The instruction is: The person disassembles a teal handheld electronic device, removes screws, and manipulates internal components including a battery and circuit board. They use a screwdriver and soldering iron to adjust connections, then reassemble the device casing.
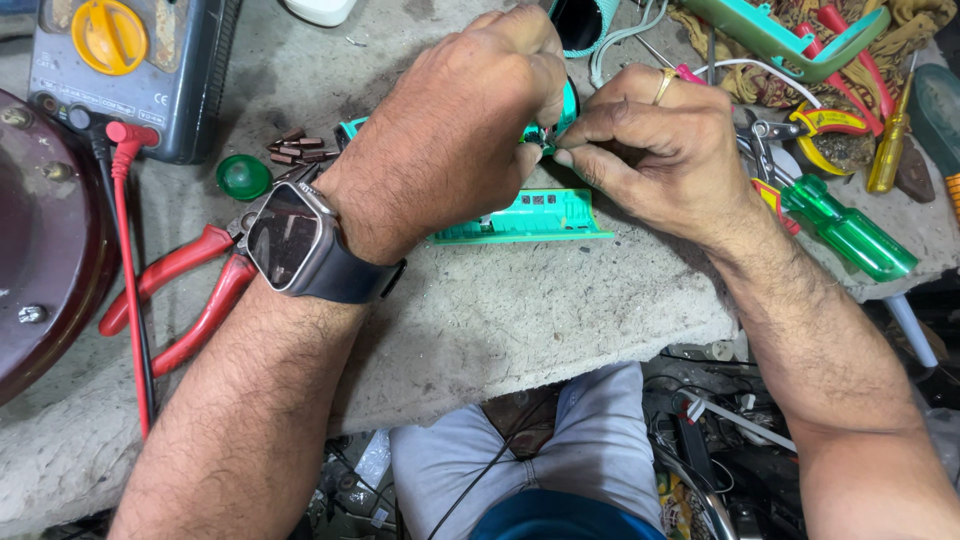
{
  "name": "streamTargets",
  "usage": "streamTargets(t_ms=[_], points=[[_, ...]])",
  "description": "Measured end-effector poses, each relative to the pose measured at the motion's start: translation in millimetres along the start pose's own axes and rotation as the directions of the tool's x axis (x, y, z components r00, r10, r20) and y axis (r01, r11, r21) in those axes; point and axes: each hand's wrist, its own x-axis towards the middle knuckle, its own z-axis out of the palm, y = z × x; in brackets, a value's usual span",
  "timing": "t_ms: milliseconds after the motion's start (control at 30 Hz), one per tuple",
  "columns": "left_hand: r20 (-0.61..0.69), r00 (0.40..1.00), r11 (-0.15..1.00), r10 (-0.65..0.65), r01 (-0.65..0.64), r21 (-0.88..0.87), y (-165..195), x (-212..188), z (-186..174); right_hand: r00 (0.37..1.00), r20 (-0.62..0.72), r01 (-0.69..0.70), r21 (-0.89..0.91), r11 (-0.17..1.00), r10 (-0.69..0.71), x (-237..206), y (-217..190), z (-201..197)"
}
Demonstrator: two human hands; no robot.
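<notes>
My left hand (455,130), with a square dark watch (290,240) on the wrist, is closed over a teal plastic device body (530,215) lying on the grey bench top (520,320). My right hand (650,145), a gold ring on one finger, pinches a small part at the device's upper edge, fingertips meeting my left thumb. What sits between the fingers is too small to make out. Most of the device is hidden under both hands.
Red-handled pliers (185,290) lie at the left beside a red probe lead (130,260) running from a grey multimeter (125,70). A green cap (243,177) and several small brown pieces (300,150) sit near it. A green-handled screwdriver (845,230), cutters and a teal casing (790,40) crowd the right.
</notes>
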Motion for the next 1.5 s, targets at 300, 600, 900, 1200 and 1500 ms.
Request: streamTargets(t_ms=[300, 600, 900, 1200, 1500], points=[[0.035, 0.999, 0.999, -0.040, 0.041, -0.015, 0.4, 2.7, -0.8, 0.999, 0.000, -0.037, 0.067, 0.997, 0.037, -0.1, 3.1, 0.3], [0.052, 0.998, 0.999, -0.037, 0.038, -0.021, 1.6, 5.5, -2.8, 0.999, 0.011, -0.030, 0.072, 0.997, 0.030, -2.2, 3.4, -1.5], [0.090, 0.994, 0.997, -0.069, 0.071, -0.015, 4.7, 3.9, -4.0, 1.000, 0.011, -0.020, 0.054, 0.998, 0.020, -2.4, 1.7, -0.5], [0.088, 0.992, 0.996, -0.091, 0.091, 0.007, 5.0, 3.8, -0.9, 0.999, 0.003, -0.033, 0.102, 0.994, 0.033, -4.8, 7.1, 2.5], [0.083, 0.993, 0.997, -0.082, 0.082, -0.005, 4.8, 3.4, -4.7, 0.999, -0.018, -0.040, 0.110, 0.993, 0.042, -3.3, 4.9, 5.1]])
